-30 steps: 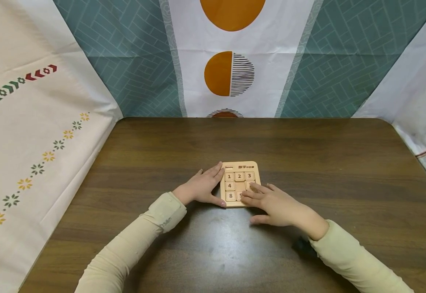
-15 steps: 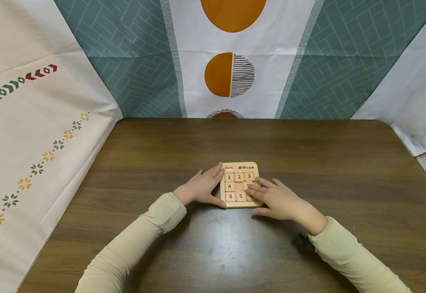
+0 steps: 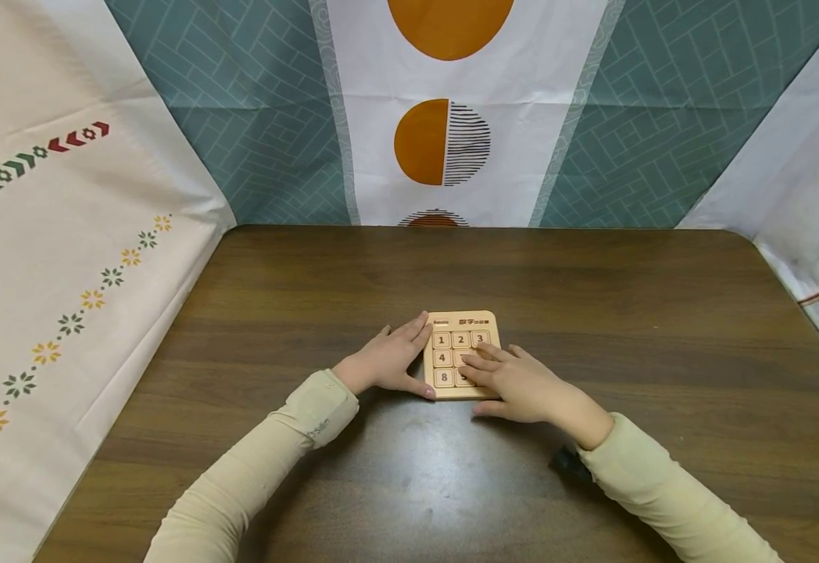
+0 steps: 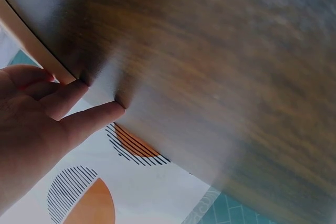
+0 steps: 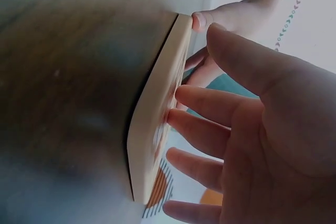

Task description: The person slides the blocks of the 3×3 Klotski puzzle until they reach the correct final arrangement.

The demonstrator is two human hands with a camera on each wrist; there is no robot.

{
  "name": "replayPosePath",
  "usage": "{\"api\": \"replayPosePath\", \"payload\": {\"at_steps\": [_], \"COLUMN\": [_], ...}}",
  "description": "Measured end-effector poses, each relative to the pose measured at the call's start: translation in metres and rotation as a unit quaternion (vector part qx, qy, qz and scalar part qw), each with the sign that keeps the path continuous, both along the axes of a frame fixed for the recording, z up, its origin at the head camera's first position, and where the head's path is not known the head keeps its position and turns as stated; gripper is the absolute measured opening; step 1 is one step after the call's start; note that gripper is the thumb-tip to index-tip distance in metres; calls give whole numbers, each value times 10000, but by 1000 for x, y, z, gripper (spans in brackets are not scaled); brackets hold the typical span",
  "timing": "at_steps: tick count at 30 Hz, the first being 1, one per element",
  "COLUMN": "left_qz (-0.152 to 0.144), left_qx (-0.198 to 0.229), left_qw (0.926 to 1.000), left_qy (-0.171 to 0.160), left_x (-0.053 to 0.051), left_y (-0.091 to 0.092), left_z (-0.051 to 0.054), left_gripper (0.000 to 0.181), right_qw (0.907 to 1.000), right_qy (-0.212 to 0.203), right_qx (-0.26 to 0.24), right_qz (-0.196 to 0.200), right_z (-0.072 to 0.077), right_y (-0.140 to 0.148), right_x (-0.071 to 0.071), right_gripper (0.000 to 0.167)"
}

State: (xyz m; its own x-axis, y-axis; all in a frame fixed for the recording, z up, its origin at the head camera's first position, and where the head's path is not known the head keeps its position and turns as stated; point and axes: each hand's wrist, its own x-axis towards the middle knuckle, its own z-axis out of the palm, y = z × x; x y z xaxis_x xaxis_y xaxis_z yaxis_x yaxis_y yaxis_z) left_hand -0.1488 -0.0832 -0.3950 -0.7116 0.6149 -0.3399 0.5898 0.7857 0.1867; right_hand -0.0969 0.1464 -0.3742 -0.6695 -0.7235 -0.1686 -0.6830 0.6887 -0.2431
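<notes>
A light wooden sliding number puzzle [image 3: 445, 387] lies flat on the table in the head view. Tiles 1, 2, 3, 4 and 8 can be read; the right hand covers the lower right tiles. My left hand [image 3: 391, 356] rests along the puzzle's left edge, thumb at the near corner and fingers toward the far corner. In the left wrist view its fingers [image 4: 100, 118] are extended beside the wooden edge. My right hand [image 3: 522, 387] reaches over from the right, its fingertips touching the tiles. The right wrist view shows those fingers [image 5: 202, 103] nearly straight and spread.
The brown wooden table [image 3: 592, 313] extends around the puzzle. A patterned cloth [image 3: 276, 156] hangs behind its far edge, and a white embroidered cloth [image 3: 121, 328] hangs along the left. Something small and dark [image 3: 568, 463] shows under the right wrist.
My right hand has shifted left over the puzzle. A tile in the middle row has slid left into the central gap. My left hand has stayed in place.
</notes>
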Motion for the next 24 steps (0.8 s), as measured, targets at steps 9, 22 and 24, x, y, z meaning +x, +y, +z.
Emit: {"api": "replayPosePath", "payload": {"at_steps": [9,22,24], "left_qz": [-47,-32,-29], "left_qx": [16,27,21], "left_qw": [10000,10000,10000], "left_qy": [19,28,23], "left_x": [-1,0,0], "left_y": [0,-2,-2], "left_z": [0,-2,-2], "left_gripper": [111,112,111], "right_qw": [9999,9990,9990], "right_qy": [126,215,222], "right_qx": [37,236,214], "right_qz": [-57,-323,-322], "right_z": [2,8,7], "right_y": [3,17,17], "right_x": [2,14,11], "right_gripper": [61,55,55]}}
